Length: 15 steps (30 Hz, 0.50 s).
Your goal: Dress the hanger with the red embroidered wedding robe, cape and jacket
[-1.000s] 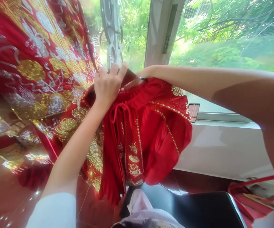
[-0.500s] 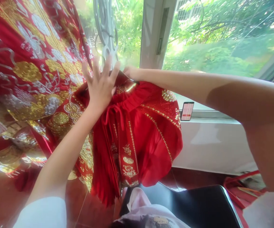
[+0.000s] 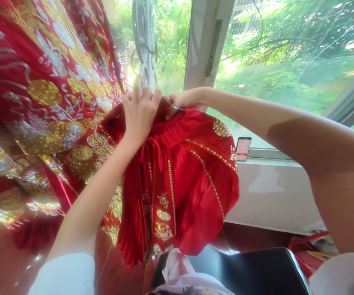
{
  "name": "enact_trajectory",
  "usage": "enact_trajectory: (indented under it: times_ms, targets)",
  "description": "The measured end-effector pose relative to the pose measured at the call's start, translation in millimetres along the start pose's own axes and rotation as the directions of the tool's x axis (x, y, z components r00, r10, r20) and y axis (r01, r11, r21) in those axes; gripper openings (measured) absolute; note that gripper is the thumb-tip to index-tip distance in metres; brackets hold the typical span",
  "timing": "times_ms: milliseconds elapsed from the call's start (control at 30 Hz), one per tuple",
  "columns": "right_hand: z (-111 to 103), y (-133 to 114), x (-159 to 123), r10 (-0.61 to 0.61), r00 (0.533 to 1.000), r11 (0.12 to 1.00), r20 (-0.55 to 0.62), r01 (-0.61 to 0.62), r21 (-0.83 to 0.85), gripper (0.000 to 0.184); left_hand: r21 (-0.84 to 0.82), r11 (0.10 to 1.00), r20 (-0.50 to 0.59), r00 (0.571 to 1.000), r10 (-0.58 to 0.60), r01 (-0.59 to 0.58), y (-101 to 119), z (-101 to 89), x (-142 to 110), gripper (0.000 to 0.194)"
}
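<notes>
A red pleated skirt point(image 3: 195, 184) with gold embroidery and beaded lines hangs in front of me, its gathered waistband and thin ties at the top. My left hand point(image 3: 140, 112) lies at the left part of the waistband, fingers bent over its far edge, fingertips partly hidden. At the waistband's back right, my right hand point(image 3: 184, 99) has its fingers closed on the fabric. Beside those fingers a thin dark metal rod point(image 3: 177, 108) shows, perhaps part of a hanger. The skirt's inside is mostly hidden by my hands.
A larger red garment point(image 3: 44, 92) with gold and silver embroidery hangs at the left. Behind stand a white metal scroll point(image 3: 146, 49) and a window frame point(image 3: 206, 53). A phone point(image 3: 243, 148) leans on the sill. Below is a black seat point(image 3: 257, 266); a red-edged bag-like thing point(image 3: 306, 250) lies right.
My left hand has gone from spread fingers above the waistband to fingers bent over it. My right hand has reached slightly further in at the waistband. The view has shifted a little.
</notes>
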State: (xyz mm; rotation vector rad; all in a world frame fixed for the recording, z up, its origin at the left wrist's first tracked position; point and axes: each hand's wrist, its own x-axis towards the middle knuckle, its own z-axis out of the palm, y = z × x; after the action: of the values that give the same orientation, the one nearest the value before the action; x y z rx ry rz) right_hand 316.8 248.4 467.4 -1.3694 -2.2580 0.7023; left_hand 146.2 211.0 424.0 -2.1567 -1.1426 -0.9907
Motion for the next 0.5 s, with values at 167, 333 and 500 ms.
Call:
enact_trajectory:
  times_ms: [167, 333, 500]
  targets:
    - [-16, 21, -14, 0.225, 0.956, 0.922, -0.187, -0.271, -0.276, 0.015, 0.014, 1.000, -0.003, 1.000, 0.012, -0.012, 4, 2.1, 0, 0.051]
    - [-30, 23, -19, -0.142, 0.740, 0.936, -0.658, -0.115, -0.332, 0.009, 0.014, 0.992, 0.045, 0.991, 0.124, -0.124, 7, -20.0, 0, 0.060]
    - [-14, 26, -15, 0.161, 0.743, 0.986, -0.649, -0.145, 0.078, 0.009, -0.109, 0.982, 0.221, 0.959, 0.175, -0.154, 17, -44.6, 40, 0.057]
